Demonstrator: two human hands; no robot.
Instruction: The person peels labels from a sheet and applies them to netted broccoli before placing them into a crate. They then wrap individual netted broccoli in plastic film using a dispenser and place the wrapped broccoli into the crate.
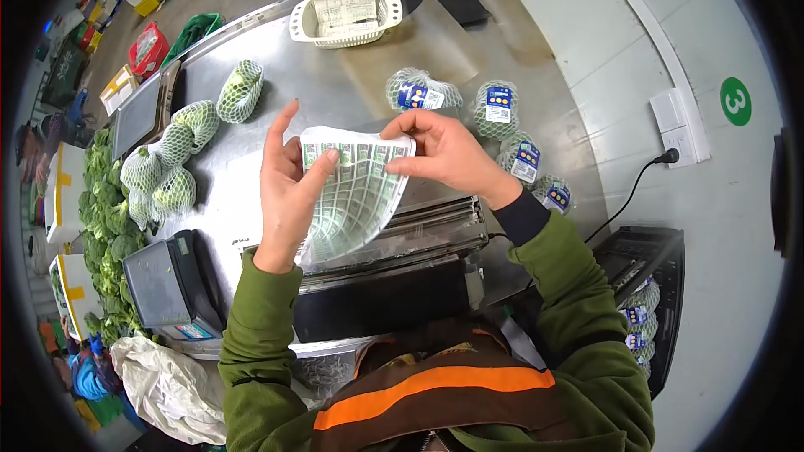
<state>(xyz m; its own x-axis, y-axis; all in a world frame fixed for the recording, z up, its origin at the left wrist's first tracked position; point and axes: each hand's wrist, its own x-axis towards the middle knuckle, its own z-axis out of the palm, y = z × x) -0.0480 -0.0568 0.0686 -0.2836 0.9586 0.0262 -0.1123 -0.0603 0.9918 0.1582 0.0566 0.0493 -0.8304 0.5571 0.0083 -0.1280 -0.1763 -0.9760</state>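
Two sides of the label sheet [360, 192] are clamped at the frame's centre, by the left hand [283, 194], index raised, and the pinching right hand [450, 149]. It seems light, easily creased; better to hold its edges.

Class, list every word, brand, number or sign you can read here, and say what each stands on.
"3": on the green round sign.
Too small to read: the print on the label sheet.
Too small to read: the blue-and-white labels on the netted packs.
Too blurred to read: the writing on the paper in the basket.
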